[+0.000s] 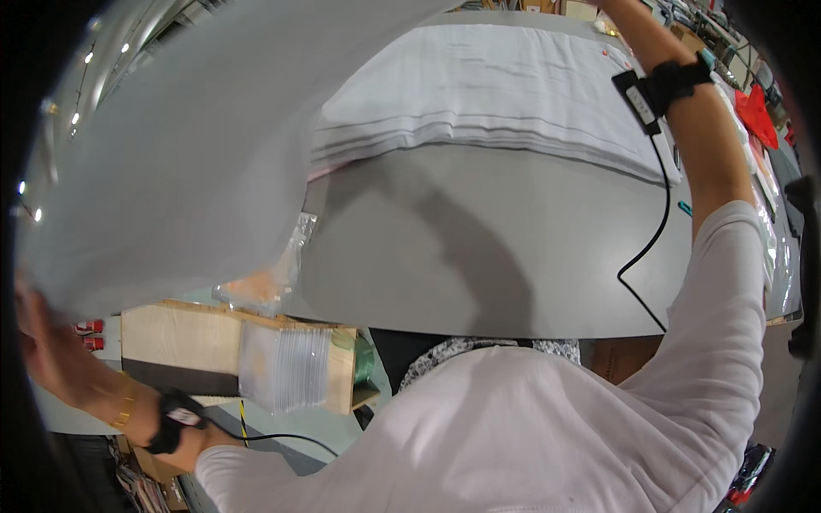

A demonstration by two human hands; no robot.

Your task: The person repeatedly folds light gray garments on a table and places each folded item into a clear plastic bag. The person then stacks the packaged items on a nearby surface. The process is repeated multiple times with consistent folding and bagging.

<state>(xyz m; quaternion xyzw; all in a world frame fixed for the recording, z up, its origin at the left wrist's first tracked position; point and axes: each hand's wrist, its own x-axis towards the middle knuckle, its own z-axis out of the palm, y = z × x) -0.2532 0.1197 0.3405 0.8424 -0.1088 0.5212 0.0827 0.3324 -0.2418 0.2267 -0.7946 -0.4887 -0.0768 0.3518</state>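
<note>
A large white cloth (pixel 197 162) hangs raised across the upper left, blurred by motion. At its lower left corner my left hand (pixel 60 359) is closed on the cloth's edge, its fingertips partly lost at the dark rim. My right arm reaches up at the far right. Only the wrist side of my right hand (pixel 629 26) shows at the upper edge, so its fingers and anything in them are out of view. Beyond the raised cloth, a flat stack of white cloths (pixel 479 85) with layered near edges lies on the grey table (pixel 564 231).
Clear plastic bags (pixel 295 248) lie under the raised cloth. Left of my body stands a wooden holder (pixel 342 376) with a stack of clear plastic sleeves (pixel 286 368). Black cables run from both wrist bands. Red fabric (pixel 756 115) lies at the far right.
</note>
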